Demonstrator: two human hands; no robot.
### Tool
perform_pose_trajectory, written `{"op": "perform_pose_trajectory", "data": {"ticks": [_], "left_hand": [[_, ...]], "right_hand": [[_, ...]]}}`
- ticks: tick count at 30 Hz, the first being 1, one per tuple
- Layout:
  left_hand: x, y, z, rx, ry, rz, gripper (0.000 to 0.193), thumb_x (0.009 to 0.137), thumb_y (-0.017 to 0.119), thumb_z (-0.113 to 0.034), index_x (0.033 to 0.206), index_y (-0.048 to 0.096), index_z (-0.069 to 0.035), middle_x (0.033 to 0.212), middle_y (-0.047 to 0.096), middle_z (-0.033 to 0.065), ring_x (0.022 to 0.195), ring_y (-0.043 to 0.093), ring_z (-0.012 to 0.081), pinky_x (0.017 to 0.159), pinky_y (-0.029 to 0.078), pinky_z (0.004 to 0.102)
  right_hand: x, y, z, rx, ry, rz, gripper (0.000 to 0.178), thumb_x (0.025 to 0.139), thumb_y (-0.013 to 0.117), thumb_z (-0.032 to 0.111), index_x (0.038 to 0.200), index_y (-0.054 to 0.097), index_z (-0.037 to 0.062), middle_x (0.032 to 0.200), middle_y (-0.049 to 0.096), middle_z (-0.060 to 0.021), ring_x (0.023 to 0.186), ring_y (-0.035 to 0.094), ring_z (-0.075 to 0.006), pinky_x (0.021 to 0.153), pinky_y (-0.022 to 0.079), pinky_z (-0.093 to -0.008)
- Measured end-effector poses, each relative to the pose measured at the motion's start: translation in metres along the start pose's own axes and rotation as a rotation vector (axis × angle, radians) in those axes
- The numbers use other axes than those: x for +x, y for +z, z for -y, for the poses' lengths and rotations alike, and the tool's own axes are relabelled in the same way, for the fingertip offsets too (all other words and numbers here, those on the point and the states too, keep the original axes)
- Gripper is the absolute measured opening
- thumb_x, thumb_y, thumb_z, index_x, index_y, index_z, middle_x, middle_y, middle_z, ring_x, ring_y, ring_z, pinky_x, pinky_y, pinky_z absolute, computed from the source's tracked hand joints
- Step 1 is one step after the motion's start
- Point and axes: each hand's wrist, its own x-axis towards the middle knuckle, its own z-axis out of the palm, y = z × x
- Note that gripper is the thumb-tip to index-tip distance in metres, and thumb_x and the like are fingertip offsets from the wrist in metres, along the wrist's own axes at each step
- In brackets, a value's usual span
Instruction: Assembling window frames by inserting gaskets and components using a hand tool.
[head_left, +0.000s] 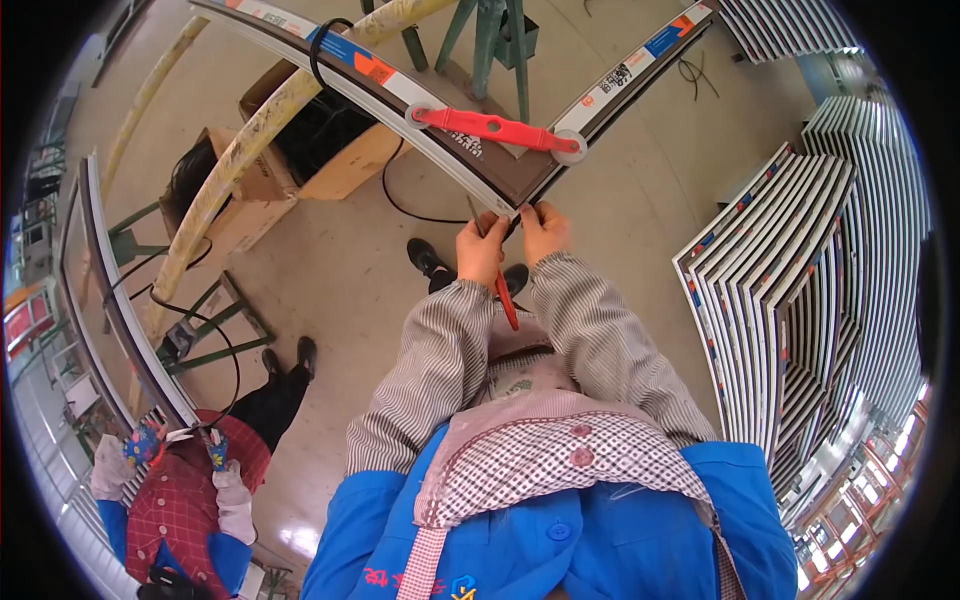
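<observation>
Grey floor spreads wide here, running as an open lane between the work and the stacked white-and-dark ribbed profile frames on the right, whose far side bends away into the black rim. Ahead, the big brown-and-white angular frame points its corner straight at the wearer, both arms cut off by the upper edge. Off left, a co-worker in a red checked apron bends over another frame; what those gloved hands grip is hard to make out. A scuffed yellow pole passes under the near frame's left arm, with an open brown cardboard box beside it, its dark contents unclear. Across the corner lies a flat red bar with round end discs. And the hands: the left hand is closed around a slim red-handled tool, right at the corner, its tip indistinct; the right hand pinches at the corner's edge, fingertips partly hidden, so what they grasp I can't tell.
</observation>
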Motion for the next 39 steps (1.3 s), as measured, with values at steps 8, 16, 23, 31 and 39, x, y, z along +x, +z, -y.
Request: {"op": "perform_pose_trajectory", "data": {"ticks": [8, 16, 23, 31, 39], "left_hand": [[-0.001, 0.009, 0.013, 0.154, 0.222, -0.098, 0.021, 0.075, 0.064, -0.014, 0.077, 0.054, 0.004, 0.065, 0.057, 0.0067, 0.059, 0.052, 0.0122, 0.055, 0.041, 0.0274], [0.004, -0.001, -0.006, 0.303, 0.062, 0.028, 0.021, 0.078, 0.061, -0.019, 0.079, 0.056, 0.002, 0.065, 0.058, 0.0050, 0.057, 0.051, 0.0106, 0.052, 0.039, 0.0246], [-0.002, -0.052, -0.021, 0.735, 0.346, 0.222, 0.031, 0.075, 0.063, -0.025, 0.087, 0.057, 0.003, 0.068, 0.061, 0.0085, 0.064, 0.058, 0.0165, 0.060, 0.044, 0.0281], [-0.009, -0.040, -0.067, 1.203, 0.582, 0.084, 0.031, 0.072, 0.063, -0.018, 0.098, 0.058, -0.003, 0.087, 0.061, 0.0139, 0.079, 0.059, 0.0286, 0.069, 0.046, 0.0343], [-0.001, -0.023, -0.085, 1.340, 0.661, 0.098, 0.032, 0.071, 0.063, -0.022, 0.099, 0.058, -0.007, 0.090, 0.060, 0.0127, 0.085, 0.056, 0.0325, 0.071, 0.045, 0.0399]], "right_hand": [[0.016, -0.019, -0.019, 0.393, 0.109, 0.383, 0.027, 0.087, 0.049, 0.026, 0.074, 0.054, 0.0020, 0.050, 0.044, 0.0000, 0.043, 0.037, -0.0077, 0.040, 0.029, -0.0230], [-0.004, -0.005, -0.022, 0.315, 0.049, 0.284, 0.030, 0.086, 0.050, 0.027, 0.072, 0.056, 0.0004, 0.051, 0.048, -0.0018, 0.047, 0.042, -0.0099, 0.046, 0.034, -0.0268], [-0.006, 0.006, -0.016, 0.223, 0.044, 0.359, 0.029, 0.088, 0.047, 0.027, 0.076, 0.053, 0.0019, 0.055, 0.047, -0.0008, 0.048, 0.041, -0.0088, 0.045, 0.032, -0.0247], [-0.011, -0.005, -0.024, 0.618, 0.224, 0.553, 0.021, 0.088, 0.049, 0.024, 0.089, 0.051, 0.0035, 0.067, 0.050, 0.0000, 0.055, 0.042, -0.0077, 0.048, 0.033, -0.0221], [-0.014, 0.015, -0.006, 0.560, 0.286, 0.325, 0.022, 0.082, 0.057, 0.020, 0.075, 0.050, 0.0006, 0.061, 0.055, -0.0054, 0.051, 0.049, -0.0112, 0.045, 0.039, -0.0261]]}}
